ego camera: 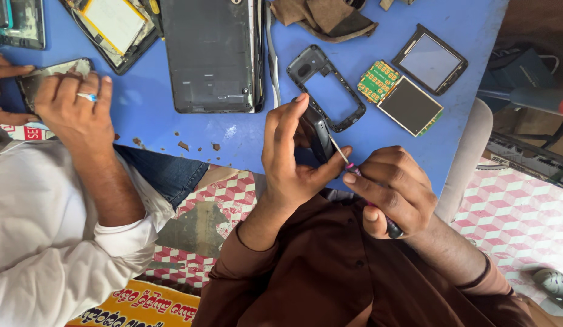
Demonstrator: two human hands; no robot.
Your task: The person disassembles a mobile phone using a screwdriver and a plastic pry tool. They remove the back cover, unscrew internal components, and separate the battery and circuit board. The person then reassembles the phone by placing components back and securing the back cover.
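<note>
Phone body [318, 136], small and dark, sits upright in my left hand [290, 160], held above the near edge of the blue worktop [245, 136]. I read it as light, rigid plastic, smooth enough to slip and easy to crack at the thin edges, so holding it by the long sides is the right grip, which is what the left hand does: thumb on one side, fingers wrapped behind. Right hand [393, 194] is just beside it, clenched round a thin screwdriver [354, 171] with a pink-and-dark handle; the metal tip touches the phone's side near the left thumb.

Outward from there: an empty black phone frame [325, 88] lies flat on the worktop just behind the phone. A green keypad board [378, 80] and two small screens [415, 82] lie toward the right edge. A large grey tablet back [210, 54] is at mid-worktop, with a brown rag [324, 18] at the far edge. Small brown crumbs [183, 145] sit along the near edge.

At the left edge, another person's hand [72, 106] in a white sleeve presses on a different handset [48, 75], well apart from mine.
</note>
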